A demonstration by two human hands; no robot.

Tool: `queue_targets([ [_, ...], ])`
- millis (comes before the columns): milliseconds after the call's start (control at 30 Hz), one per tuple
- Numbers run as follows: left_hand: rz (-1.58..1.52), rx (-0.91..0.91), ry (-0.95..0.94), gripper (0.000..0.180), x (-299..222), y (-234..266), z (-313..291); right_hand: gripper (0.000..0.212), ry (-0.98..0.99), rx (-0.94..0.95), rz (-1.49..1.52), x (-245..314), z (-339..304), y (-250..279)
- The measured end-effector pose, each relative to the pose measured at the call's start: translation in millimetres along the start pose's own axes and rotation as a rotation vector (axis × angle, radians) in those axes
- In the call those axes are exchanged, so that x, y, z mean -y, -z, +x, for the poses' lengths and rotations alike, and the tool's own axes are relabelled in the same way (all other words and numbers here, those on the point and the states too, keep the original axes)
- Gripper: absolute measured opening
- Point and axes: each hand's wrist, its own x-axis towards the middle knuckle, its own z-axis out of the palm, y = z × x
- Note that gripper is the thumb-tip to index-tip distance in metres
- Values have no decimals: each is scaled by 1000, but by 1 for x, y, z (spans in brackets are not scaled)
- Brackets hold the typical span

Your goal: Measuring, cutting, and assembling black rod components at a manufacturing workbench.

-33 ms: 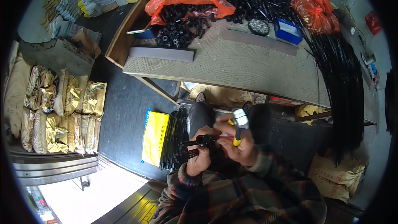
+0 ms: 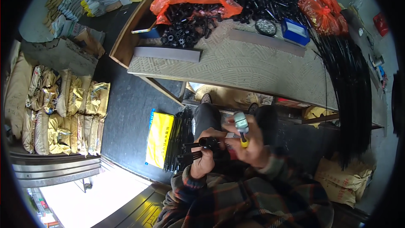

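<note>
The left hand (image 2: 203, 157) squeezes thin black metal rods (image 2: 195, 147); the right hand (image 2: 249, 145) grips a yellow-handled tool (image 2: 242, 127), below the table edge (image 2: 236, 88).

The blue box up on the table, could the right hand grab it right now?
Probably not. The right hand is busy holding a yellow-handled tool down over the lap, and the blue box sits far back on the table. The way looks free, but the person would likely have to lean forward.
</note>
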Motion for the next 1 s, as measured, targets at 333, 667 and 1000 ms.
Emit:
queue_targets([
  [333,179,88,81,67,-12,1,0,9,393,506,-606,-4,10,70],
  [667,-86,19,139,56,-10,-4,-3,10,450,463,-823,3,26,75],
  [1000,234,33,194,75,-21,-9,-1,18,610,624,-1043,7,39,87],
])
